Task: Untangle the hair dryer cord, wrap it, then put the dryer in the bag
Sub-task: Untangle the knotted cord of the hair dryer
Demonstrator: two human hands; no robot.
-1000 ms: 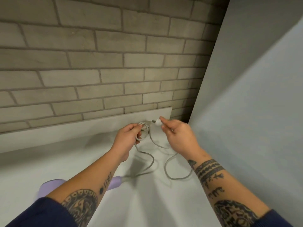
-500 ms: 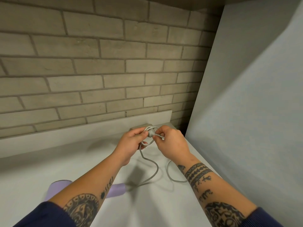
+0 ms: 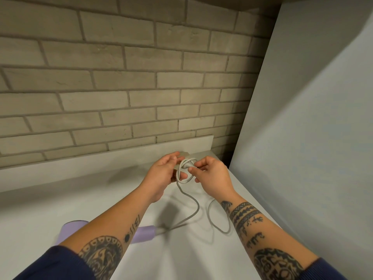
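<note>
A lilac hair dryer lies on the white counter, mostly hidden under my left forearm. Its grey cord runs up from the handle to both hands and also loops down by my right wrist. My left hand grips the beige plug block and a small cord loop around it. My right hand pinches the cord at that loop, close against the left hand. No bag is in view.
A brick wall with a low white backsplash stands behind the counter. A tall pale panel closes off the right side, right beside my right arm.
My right hand, which held the cord end apart a second ago, has come in against the left hand. The cord now forms a small loop around the plug block.
</note>
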